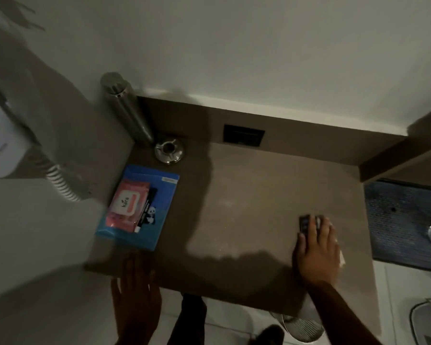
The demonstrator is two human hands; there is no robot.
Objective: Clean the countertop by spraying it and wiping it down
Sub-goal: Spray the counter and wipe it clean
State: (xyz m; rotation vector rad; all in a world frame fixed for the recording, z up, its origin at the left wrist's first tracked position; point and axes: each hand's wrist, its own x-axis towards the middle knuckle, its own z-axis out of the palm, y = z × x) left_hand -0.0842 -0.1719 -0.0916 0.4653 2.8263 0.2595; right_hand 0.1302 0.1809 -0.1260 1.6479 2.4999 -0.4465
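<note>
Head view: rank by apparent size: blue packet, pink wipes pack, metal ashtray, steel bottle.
1. blue packet
2. pink wipes pack and steel bottle: look alike, and the bottle is foreshortened, so not ranked
3. metal ashtray

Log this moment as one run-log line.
stage: wiping | right hand: flat on cloth, right side of countertop | left hand: at front edge, empty | wipes pack: left, untouched

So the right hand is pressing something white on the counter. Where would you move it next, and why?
Probably sweep the right hand, flat on the white wipe, leftward across the brown countertop. It sits near the right edge, with a wide bare stretch between it and the blue packet. The small dark object at its fingertips may need lifting aside first.
</note>
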